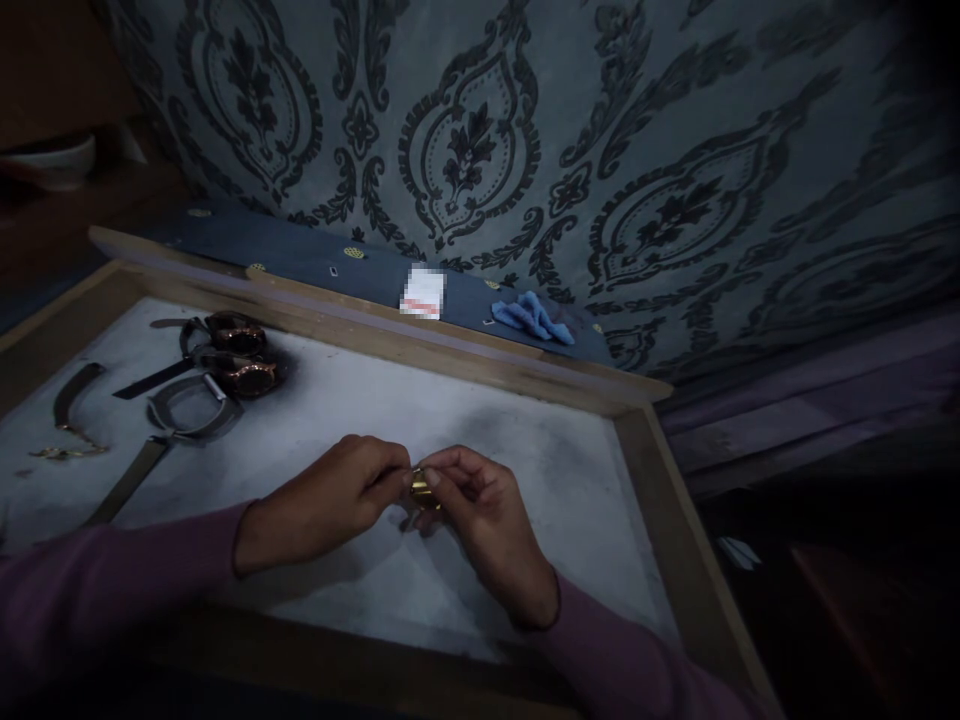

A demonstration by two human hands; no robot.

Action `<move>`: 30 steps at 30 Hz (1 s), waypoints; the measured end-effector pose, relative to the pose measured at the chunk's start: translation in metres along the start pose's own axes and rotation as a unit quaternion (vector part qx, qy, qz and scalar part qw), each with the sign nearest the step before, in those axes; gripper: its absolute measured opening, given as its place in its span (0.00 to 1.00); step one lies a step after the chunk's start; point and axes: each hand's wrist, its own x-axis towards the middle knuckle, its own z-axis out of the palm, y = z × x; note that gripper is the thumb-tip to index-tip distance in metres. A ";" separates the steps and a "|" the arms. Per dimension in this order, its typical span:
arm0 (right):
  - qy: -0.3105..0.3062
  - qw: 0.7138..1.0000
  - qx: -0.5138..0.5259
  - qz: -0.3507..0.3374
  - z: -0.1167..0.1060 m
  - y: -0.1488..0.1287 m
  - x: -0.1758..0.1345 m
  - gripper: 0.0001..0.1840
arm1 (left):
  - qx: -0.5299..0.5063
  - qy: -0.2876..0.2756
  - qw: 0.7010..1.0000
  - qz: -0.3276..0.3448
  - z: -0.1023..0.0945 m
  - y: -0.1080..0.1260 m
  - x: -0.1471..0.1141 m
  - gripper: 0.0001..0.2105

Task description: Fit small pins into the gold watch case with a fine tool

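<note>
My right hand [484, 515] pinches a small shiny gold-coloured watch case [422, 488] between thumb and fingers, above the white floor of a shallow wooden tray [645, 480]. Closed fingertips of my left hand [337, 500] meet the left edge of the case; whatever is between them is hidden. Beyond my left forearm lie two watches with dark faces and copper-toned rims, the nearer watch [251, 378] and the farther watch [236, 332]. Closer to me is a looped grey watch strap [191, 412]. A flat dark strap [135, 480] runs partly behind my left sleeve.
At the far left are a short curved strap [71, 395] and a thin gold chain-like piece [71, 452]. Behind the tray's raised back rim, a blurred white packet [424, 292] and a crumpled blue cloth [534, 318] rest on dark patterned fabric. A patterned wall [465, 140] rises behind.
</note>
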 end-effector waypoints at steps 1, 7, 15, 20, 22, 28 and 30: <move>0.000 1.000 0.001 -0.001 0.000 0.000 0.000 0.11 | -0.001 0.000 1.000 -0.001 0.000 0.000 0.000 0.14; -0.001 1.000 0.008 -0.003 0.000 -0.002 0.000 0.10 | 0.007 -0.006 1.000 0.004 -0.001 -0.001 0.000 0.14; -0.003 1.000 0.004 0.001 0.000 -0.001 0.000 0.10 | 0.013 -0.007 1.000 0.008 0.000 -0.001 -0.001 0.14; 0.002 1.000 0.000 0.007 0.000 -0.001 0.000 0.10 | 0.017 -0.008 1.000 0.002 0.000 -0.001 0.000 0.14; 0.003 1.000 0.003 0.009 0.001 -0.001 -0.001 0.10 | 0.015 -0.010 1.000 0.003 -0.001 -0.001 0.000 0.14; -0.002 1.000 0.011 0.006 0.002 -0.002 -0.001 0.11 | 0.012 -0.014 1.000 -0.002 0.000 -0.001 0.000 0.14; -0.001 1.000 0.008 0.008 0.002 -0.001 -0.001 0.11 | 0.010 -0.013 1.000 -0.001 0.000 -0.001 0.000 0.14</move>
